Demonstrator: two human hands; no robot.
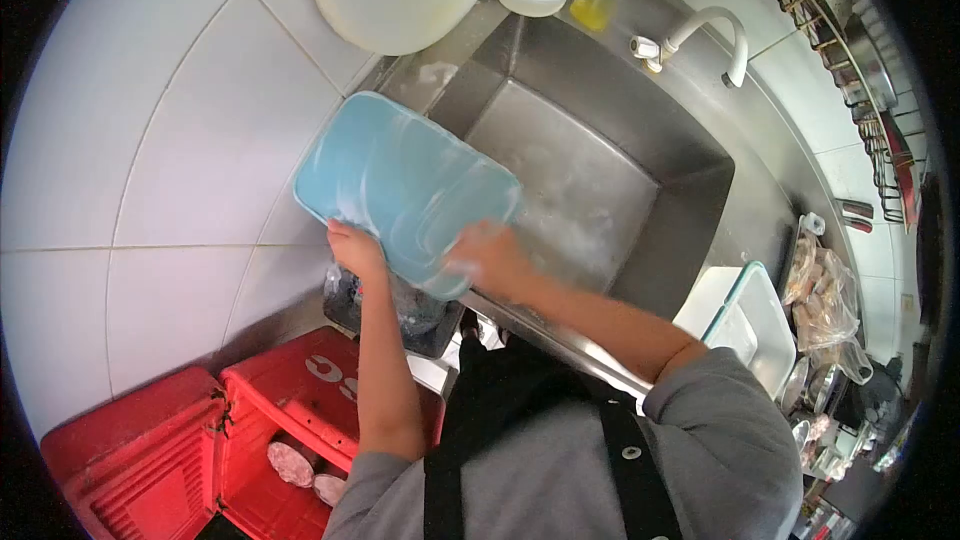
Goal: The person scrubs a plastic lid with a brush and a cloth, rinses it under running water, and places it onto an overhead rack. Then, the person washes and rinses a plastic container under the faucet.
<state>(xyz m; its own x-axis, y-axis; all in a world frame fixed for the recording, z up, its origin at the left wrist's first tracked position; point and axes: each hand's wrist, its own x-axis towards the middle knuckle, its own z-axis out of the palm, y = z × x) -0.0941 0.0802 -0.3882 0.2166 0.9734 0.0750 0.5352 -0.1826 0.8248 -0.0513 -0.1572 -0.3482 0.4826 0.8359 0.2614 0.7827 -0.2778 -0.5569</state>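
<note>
In the head view, the left hand (357, 252) is clamping the near edge of a soapy blue lid (400, 175), which is tilting over the left rim of the metal sink (560, 180). The right hand (492, 262), blurred and apart from the left, is pressing on the lid's suds-streaked surface; whether it is gripping anything, I cannot tell.

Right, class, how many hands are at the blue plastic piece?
2: the left hand grips the near edge of the blue plastic piece; the right hand, blurred, is at its lower right part.
</note>
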